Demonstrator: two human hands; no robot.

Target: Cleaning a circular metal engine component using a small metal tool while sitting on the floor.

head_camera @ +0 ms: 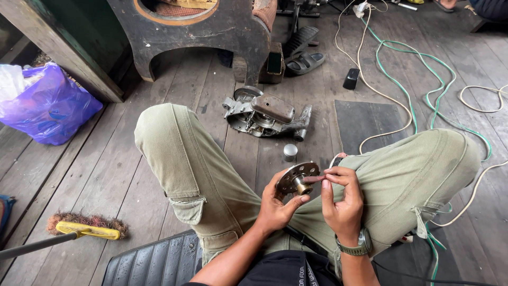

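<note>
**Metal disc held over the lap**

The perforated metal disc (pixel 297 177) sits above the lap, gripped by the left hand (pixel 276 207); the right hand (pixel 341 198) fingers (pixel 327 178) pinch at its brass hub. A slip could drop it onto the floor (pixel 106 169) near the engine casing (pixel 267 116).

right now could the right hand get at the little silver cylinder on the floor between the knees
Probably yes: the right hand is at the metal disc, and the silver cylinder stands just beyond it on bare boards, nothing between.
</note>
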